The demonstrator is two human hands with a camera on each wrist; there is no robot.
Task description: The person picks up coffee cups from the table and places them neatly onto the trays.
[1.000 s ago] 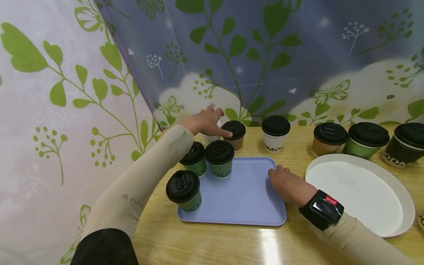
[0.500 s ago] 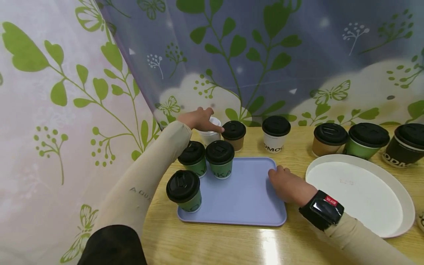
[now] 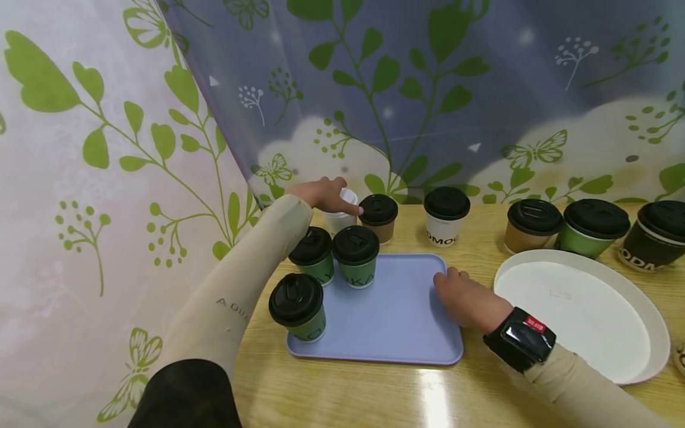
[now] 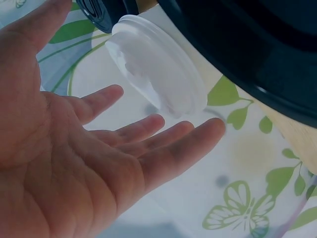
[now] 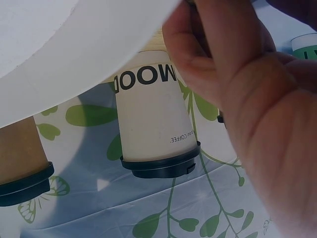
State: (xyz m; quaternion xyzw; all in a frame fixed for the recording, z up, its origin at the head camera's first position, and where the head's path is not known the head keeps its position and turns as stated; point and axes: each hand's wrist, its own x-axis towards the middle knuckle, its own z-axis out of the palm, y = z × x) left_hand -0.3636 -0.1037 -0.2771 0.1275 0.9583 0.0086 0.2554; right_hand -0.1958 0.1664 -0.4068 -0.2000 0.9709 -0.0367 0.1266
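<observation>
My left hand [image 3: 323, 196], fingers spread, reaches over a cup with a white lid [image 3: 349, 197] at the back left. In the left wrist view its fingers [image 4: 183, 148] lie loosely extended beside that white lid [image 4: 163, 69], apparently not curled round it. The thumb tip is close to a brown cup with a black lid [image 3: 379, 219]. My right hand [image 3: 471, 300] grips the right rim of a lavender tray [image 3: 396, 321] with curled fingers. On the tray's left part stand green cups with black lids: two at the back [image 3: 357, 258] and one in front [image 3: 299, 309].
Behind the tray stands a white cup with a black lid [image 3: 446, 217]. A round white tray [image 3: 578, 315] lies at the right. Behind it stand a brown cup [image 3: 530, 226], a green cup [image 3: 591, 229] and a black cup [image 3: 650, 238]. Patterned cloth [image 3: 428, 119] hangs behind the table.
My left hand has drawn slightly left and down, and more of the white lid now shows. The right hand and the lavender tray have stayed in place.
</observation>
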